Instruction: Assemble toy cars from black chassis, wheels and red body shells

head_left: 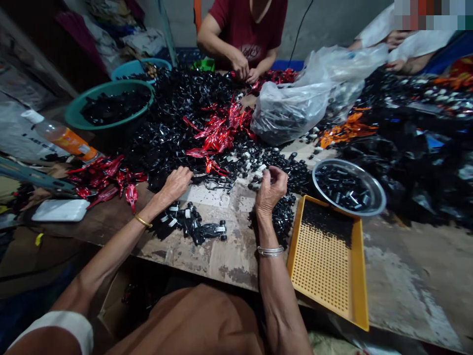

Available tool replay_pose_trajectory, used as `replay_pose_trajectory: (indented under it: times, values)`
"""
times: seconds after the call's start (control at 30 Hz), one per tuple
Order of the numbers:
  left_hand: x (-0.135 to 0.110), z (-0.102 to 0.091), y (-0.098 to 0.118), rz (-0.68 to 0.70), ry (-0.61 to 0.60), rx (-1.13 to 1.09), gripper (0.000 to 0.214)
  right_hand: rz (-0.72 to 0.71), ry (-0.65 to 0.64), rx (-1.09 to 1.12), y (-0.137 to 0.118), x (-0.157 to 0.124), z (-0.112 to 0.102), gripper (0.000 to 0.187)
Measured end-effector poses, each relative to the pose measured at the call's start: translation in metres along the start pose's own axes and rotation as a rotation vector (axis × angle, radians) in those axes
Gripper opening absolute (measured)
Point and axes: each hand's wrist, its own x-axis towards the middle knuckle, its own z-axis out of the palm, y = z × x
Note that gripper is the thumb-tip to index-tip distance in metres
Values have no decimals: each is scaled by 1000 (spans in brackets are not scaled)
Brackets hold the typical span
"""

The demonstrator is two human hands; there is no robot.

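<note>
My left hand [176, 184] reaches into the edge of a big heap of black plastic parts [177, 113], fingers curled down onto a thin black piece [216, 185]. My right hand [271, 187] is raised a little above the table, fingers pinched on a small black-and-white piece I cannot name. Between my arms lies a small cluster of assembled black toy cars [194, 224] on the worn wooden table [229, 251]. Small black wheels [284, 170] are scattered just beyond my right hand. Red shiny toy shells [221, 128] lie mixed into the heap.
A yellow perforated tray [325, 261] lies right of my right arm, beside a metal bowl [349, 187] of black parts. A green basin [109, 103], orange bottle [64, 138] and more red shells [105, 177] are left. A clear plastic bag [295, 106] sits behind. Across the table, a person's hands [246, 69] work.
</note>
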Motion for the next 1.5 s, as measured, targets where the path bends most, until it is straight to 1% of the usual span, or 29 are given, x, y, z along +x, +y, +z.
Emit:
replay_pose_trajectory:
  times: [0.07, 0.13, 0.17, 0.23, 0.33, 0.37, 0.43, 0.53, 0.57, 0.63, 0.73, 0.83, 0.9, 0.93, 1.0, 1.07, 1.13, 1.17, 1.23, 1.3, 1.33, 1.37, 1.43, 1.5]
  values:
    - [-4, -3, 0, 8, 46, -24, 25, 124, 22, 205, -1, 1, -2, 20]
    - [-9, -9, 0, 5, 126, -63, 30, 239, -38, 408, -6, 1, -4, 21]
    - [-13, -13, 0, -2, 179, -83, 32, 286, -103, 497, -10, -1, -5, 21]
    - [-21, -21, 4, -25, 292, -119, 33, 352, -277, 628, -22, -6, -5, 20]
    - [-35, -26, 19, -52, 411, -195, 33, 413, -516, 740, -43, -24, -2, 15]
    - [-38, -26, 26, -56, 433, -234, 33, 450, -570, 777, -50, -32, 1, 15]
    - [-45, -22, 41, -62, 470, -337, 34, 572, -655, 863, -62, -52, 8, 16]
    - [-50, -13, 62, -97, 546, -573, 33, 756, -756, 976, -72, -80, 18, 20]
    - [-50, -10, 67, -132, 566, -674, 31, 781, -767, 994, -74, -87, 21, 22]
    - [-50, -6, 77, -248, 571, -903, 24, 779, -752, 988, -75, -96, 23, 22]
    - [-46, -4, 89, -447, 502, -1310, 15, 736, -674, 940, -73, -95, 22, 18]
    - [-40, -4, 99, -552, 418, -1792, 30, 750, -601, 962, -70, -86, 21, 19]
    - [-35, -5, 102, -587, 326, -2053, 31, 753, -593, 976, -68, -80, 21, 21]
    - [-33, -5, 103, -602, 262, -2139, 27, 743, -600, 973, -68, -78, 20, 22]
    - [-31, -5, 105, -633, 152, -2227, 18, 709, -626, 952, -67, -75, 18, 22]
    - [-30, -4, 106, -661, 106, -2250, 14, 678, -672, 918, -67, -74, 15, 21]
    - [-30, -4, 105, -684, 115, -2253, 13, 617, -724, 854, -68, -72, 11, 19]
    - [-30, -5, 104, -694, 128, -2255, 11, 548, -738, 796, -68, -71, 9, 17]
    - [-31, -7, 101, -708, 172, -2253, 8, 316, -721, 625, -68, -67, 5, 13]
    - [-32, -11, 97, -690, 233, -2231, 9, 47, -660, 423, -67, -63, 3, 12]
    - [-33, -14, 96, -667, 261, -2217, 12, -62, -631, 336, -66, -62, 3, 12]
    - [-33, -16, 95, -639, 283, -2203, 14, -142, -613, 268, -65, -62, 4, 13]
    - [-34, -20, 94, -588, 307, -2185, 20, -225, -601, 194, -63, -63, 5, 15]
    - [-33, -21, 95, -562, 324, -2182, 27, -251, -589, 180, -62, -66, 7, 16]
